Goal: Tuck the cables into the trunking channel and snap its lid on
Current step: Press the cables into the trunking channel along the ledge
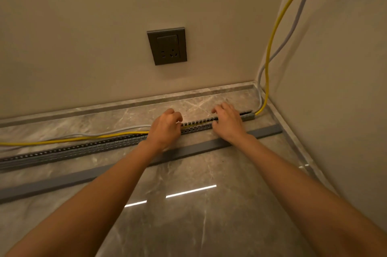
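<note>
A grey slotted trunking channel [83,147] lies on the marble floor, running from the left edge to the right corner. A yellow cable [73,139] and a grey cable [117,130] lie beside it on the left and sit inside it between my hands. My left hand [164,129] has its fingers curled down on the cables over the channel. My right hand [227,121] presses down on the channel further right, its fingers bent. The flat grey lid [188,152] lies loose on the floor, parallel to the channel and nearer to me.
A dark wall socket [167,46] is set in the wall above the channel. Both cables climb the right corner [272,36]. A grey skirting strip [125,103] runs along the wall foot. The glossy marble floor [188,214] stretches toward me.
</note>
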`<act>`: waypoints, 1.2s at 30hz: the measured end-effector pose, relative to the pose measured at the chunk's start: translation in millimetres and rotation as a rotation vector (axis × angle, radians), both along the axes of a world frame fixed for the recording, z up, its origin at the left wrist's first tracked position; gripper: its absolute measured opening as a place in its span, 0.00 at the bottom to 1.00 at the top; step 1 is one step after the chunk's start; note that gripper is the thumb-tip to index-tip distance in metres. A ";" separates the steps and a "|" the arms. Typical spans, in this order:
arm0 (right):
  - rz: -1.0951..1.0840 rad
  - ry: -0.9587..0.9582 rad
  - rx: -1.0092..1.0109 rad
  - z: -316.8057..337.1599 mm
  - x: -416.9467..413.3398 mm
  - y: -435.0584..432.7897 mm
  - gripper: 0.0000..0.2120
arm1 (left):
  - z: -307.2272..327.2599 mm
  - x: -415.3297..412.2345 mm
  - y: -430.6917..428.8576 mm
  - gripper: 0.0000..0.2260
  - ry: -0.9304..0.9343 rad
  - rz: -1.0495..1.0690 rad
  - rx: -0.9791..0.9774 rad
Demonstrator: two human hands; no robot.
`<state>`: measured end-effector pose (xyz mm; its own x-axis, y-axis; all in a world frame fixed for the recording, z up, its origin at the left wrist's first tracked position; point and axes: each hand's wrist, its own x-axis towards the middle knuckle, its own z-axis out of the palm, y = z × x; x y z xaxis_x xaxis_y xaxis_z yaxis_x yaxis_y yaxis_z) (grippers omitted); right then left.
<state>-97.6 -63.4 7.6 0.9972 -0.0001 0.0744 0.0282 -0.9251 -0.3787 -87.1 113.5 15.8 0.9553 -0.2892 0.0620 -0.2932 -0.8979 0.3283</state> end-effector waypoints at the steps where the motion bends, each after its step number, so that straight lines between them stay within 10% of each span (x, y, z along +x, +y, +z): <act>1: 0.045 0.019 0.027 -0.1 1.0 10.5 0.15 | 1.2 0.8 9.7 0.10 0.005 0.038 -0.002; 10: 0.294 0.123 0.123 -2.7 6.5 96.4 0.15 | 8.5 16.5 92.7 0.16 0.237 0.080 0.155; 36: 0.172 0.034 -0.054 -10.7 -12.6 120.4 0.11 | 0.2 -15.8 100.4 0.12 -0.082 -0.241 0.454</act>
